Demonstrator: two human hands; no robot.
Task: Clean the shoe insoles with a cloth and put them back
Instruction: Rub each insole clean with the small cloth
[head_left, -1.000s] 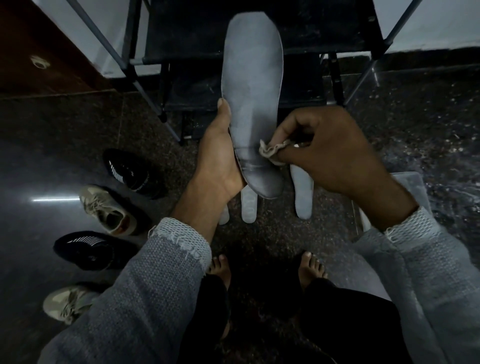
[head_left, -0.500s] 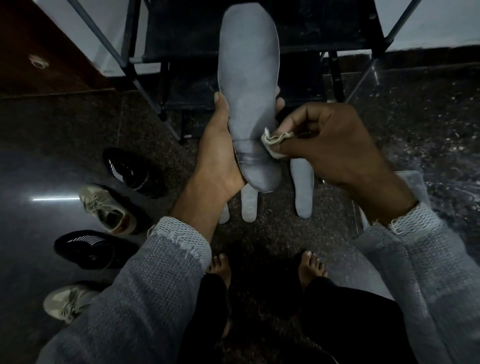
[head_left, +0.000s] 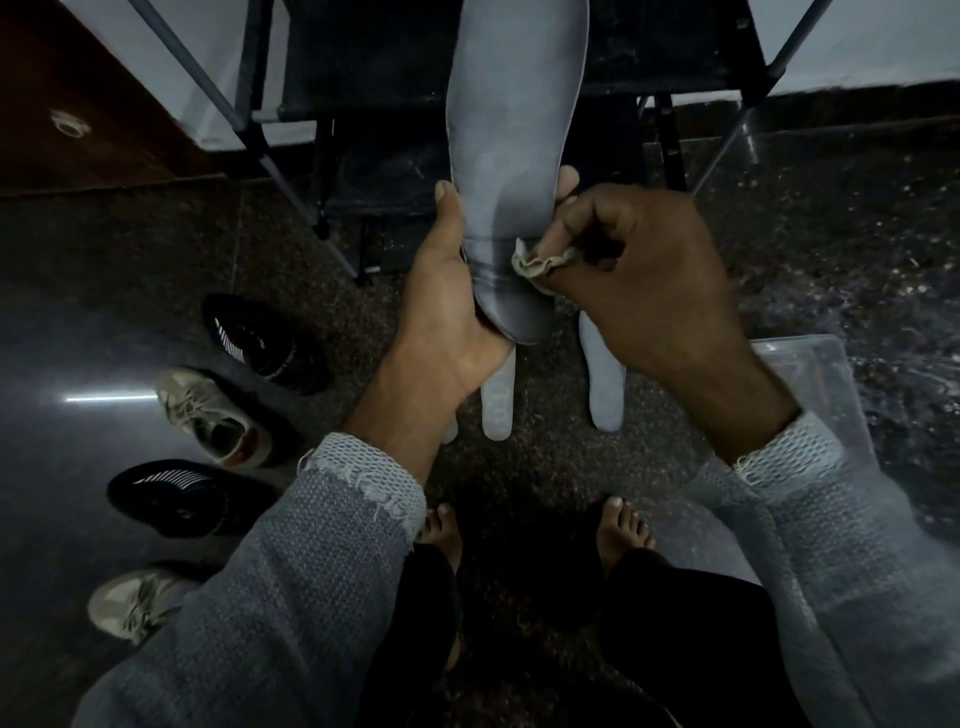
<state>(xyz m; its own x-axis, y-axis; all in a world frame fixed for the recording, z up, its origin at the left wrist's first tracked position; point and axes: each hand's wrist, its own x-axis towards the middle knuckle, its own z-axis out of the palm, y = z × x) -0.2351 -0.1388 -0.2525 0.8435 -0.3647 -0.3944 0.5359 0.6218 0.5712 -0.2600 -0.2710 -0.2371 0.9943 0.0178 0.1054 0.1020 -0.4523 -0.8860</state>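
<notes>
Our left hand (head_left: 441, 306) grips the grey insole (head_left: 511, 156) by its heel, toe cut off above; our right hand (head_left: 639, 280) pinches a crumpled cloth (head_left: 537, 262) against it, hiding floor insoles (head_left: 605, 384) partly.

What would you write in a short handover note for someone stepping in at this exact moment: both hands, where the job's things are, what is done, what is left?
Left hand grips the grey insole near its heel, holding it upright.
Right hand pinches the small cloth against the insole's heel area.
Other insoles lie on the floor beneath the hands.
Four shoes stand in a row at the left.
Done: wiping is under way on this insole; whether the floor ones are cleaned cannot be told.
Left: finish wiping, then put every insole back into its shoe.
</notes>
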